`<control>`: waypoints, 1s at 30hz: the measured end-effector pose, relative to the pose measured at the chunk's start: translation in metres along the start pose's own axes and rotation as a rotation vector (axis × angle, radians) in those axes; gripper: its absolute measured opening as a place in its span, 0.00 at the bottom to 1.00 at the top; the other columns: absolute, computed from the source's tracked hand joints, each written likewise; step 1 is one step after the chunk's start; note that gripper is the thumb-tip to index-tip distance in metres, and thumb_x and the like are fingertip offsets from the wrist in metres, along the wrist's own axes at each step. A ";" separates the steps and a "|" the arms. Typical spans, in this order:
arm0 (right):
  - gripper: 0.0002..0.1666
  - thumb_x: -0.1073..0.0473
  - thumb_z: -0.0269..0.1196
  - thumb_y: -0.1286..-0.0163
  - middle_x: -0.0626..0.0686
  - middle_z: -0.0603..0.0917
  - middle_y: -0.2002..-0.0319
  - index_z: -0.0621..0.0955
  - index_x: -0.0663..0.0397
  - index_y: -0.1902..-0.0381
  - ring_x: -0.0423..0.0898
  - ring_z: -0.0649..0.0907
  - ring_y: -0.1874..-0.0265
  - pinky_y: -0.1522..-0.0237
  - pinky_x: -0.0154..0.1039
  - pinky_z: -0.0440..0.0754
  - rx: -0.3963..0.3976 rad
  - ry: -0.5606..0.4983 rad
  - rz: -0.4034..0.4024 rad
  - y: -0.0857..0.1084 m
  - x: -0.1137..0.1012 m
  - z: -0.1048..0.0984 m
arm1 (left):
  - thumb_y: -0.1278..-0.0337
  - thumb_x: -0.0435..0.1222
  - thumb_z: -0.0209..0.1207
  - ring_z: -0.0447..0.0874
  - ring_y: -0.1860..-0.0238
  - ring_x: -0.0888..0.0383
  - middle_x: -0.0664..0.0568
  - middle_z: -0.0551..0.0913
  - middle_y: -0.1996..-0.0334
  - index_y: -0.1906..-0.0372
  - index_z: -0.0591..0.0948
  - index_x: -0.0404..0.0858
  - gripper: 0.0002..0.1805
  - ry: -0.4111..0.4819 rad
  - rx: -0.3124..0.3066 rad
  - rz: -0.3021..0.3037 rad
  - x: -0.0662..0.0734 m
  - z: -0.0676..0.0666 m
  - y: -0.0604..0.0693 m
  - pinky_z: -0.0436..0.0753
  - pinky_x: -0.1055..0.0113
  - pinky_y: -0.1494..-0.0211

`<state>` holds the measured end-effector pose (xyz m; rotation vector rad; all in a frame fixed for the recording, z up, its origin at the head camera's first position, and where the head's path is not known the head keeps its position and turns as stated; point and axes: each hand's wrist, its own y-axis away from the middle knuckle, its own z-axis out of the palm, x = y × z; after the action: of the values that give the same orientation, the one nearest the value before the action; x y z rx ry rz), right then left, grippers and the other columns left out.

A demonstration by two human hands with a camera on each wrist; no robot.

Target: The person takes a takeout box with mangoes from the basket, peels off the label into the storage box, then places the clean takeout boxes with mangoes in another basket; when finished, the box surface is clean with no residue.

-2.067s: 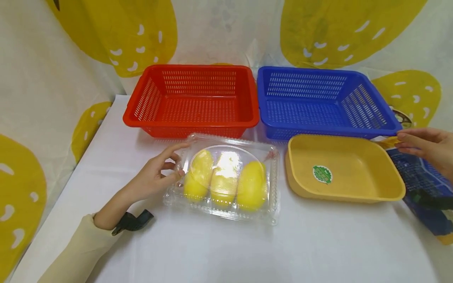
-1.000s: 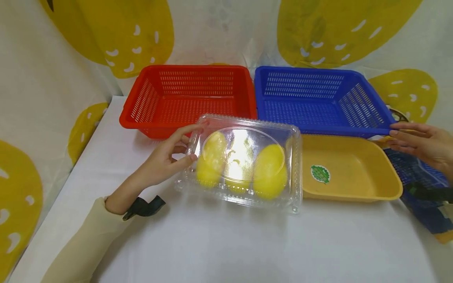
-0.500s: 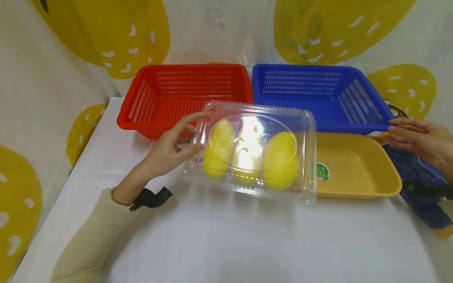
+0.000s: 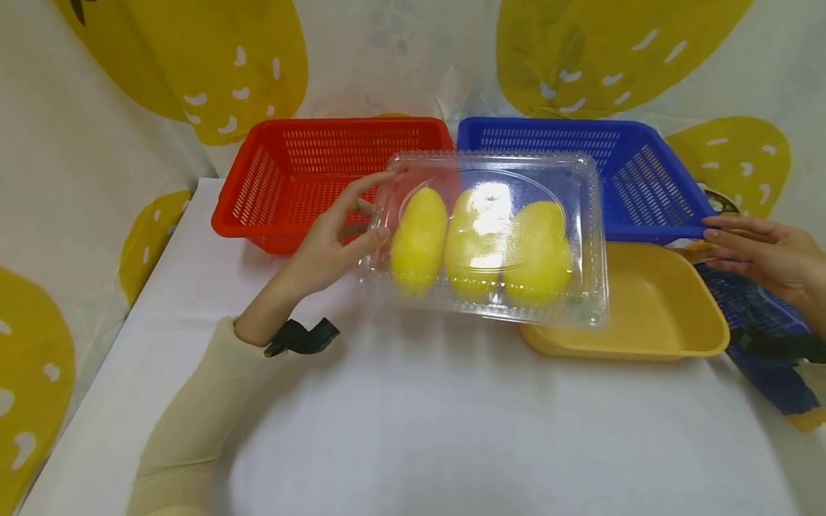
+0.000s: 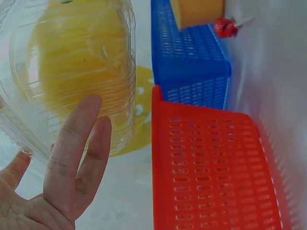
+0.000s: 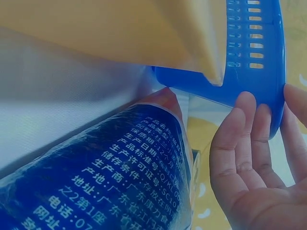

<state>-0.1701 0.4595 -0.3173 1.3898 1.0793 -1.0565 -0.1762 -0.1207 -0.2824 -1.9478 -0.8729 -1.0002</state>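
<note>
My left hand point(image 4: 330, 247) grips the left end of a clear plastic clamshell box point(image 4: 586, 244), thumb and fingers on its side. Three yellow mangoes point(image 4: 419, 244) lie inside it. The lidded box is held up off the table, in front of the red basket point(image 4: 271, 186) and the blue basket point(image 4: 652, 186), and covers part of both. My right hand point(image 4: 774, 258) pinches the blue basket's near right corner; in the right wrist view its fingertips point(image 6: 245, 103) press the blue basket wall point(image 6: 261, 86) with the thumb over the rim.
A yellow basin point(image 4: 645, 308) stands before the blue basket, partly behind the clamshell. A blue printed packet point(image 4: 755, 315) lies at its right, under my right forearm. Something small and red point(image 5: 225, 28) with a white stick lies near the baskets in the left wrist view.
My left hand has lifted the clamshell of mangoes off the table and carried it up, right and toward the baskets. My right hand stays at the blue basket's corner.
</note>
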 end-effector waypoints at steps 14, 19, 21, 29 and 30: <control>0.13 0.62 0.60 0.30 0.40 0.86 0.65 0.87 0.39 0.58 0.41 0.87 0.71 0.71 0.31 0.84 -0.005 -0.035 0.017 0.002 0.000 0.002 | 0.35 0.39 0.58 0.76 0.47 0.52 0.46 0.73 0.49 0.27 0.62 0.51 0.33 -0.017 0.029 -0.014 0.003 0.012 -0.027 0.82 0.55 0.45; 0.12 0.61 0.61 0.31 0.39 0.87 0.66 0.88 0.39 0.60 0.40 0.87 0.71 0.71 0.31 0.84 0.015 -0.036 0.038 0.004 -0.002 0.005 | 0.34 0.40 0.57 0.78 0.52 0.53 0.46 0.73 0.55 0.28 0.63 0.54 0.31 -0.005 0.025 -0.016 0.002 0.013 -0.040 0.85 0.59 0.55; 0.12 0.62 0.60 0.31 0.40 0.87 0.67 0.88 0.39 0.61 0.39 0.87 0.71 0.71 0.31 0.84 0.022 -0.044 0.045 0.005 -0.003 0.006 | 0.34 0.40 0.56 0.79 0.57 0.52 0.45 0.72 0.57 0.28 0.63 0.55 0.31 0.008 0.029 -0.022 0.001 0.015 -0.045 0.85 0.61 0.59; 0.15 0.64 0.58 0.30 0.40 0.88 0.66 0.88 0.40 0.61 0.40 0.87 0.71 0.71 0.31 0.84 0.002 -0.089 0.045 0.006 -0.004 0.006 | 0.34 0.41 0.57 0.79 0.63 0.50 0.45 0.72 0.59 0.28 0.62 0.56 0.32 0.052 0.047 -0.013 -0.001 0.025 -0.063 0.86 0.61 0.64; 0.15 0.64 0.59 0.30 0.40 0.88 0.66 0.88 0.39 0.61 0.40 0.87 0.71 0.71 0.31 0.84 0.005 -0.086 0.047 0.006 -0.004 0.006 | 0.34 0.41 0.57 0.80 0.62 0.50 0.45 0.72 0.59 0.27 0.62 0.56 0.32 0.067 0.047 -0.012 -0.001 0.027 -0.065 0.86 0.59 0.63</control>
<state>-0.1650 0.4530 -0.3122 1.3549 0.9778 -1.0753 -0.2213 -0.0672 -0.2734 -1.8613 -0.8632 -1.0371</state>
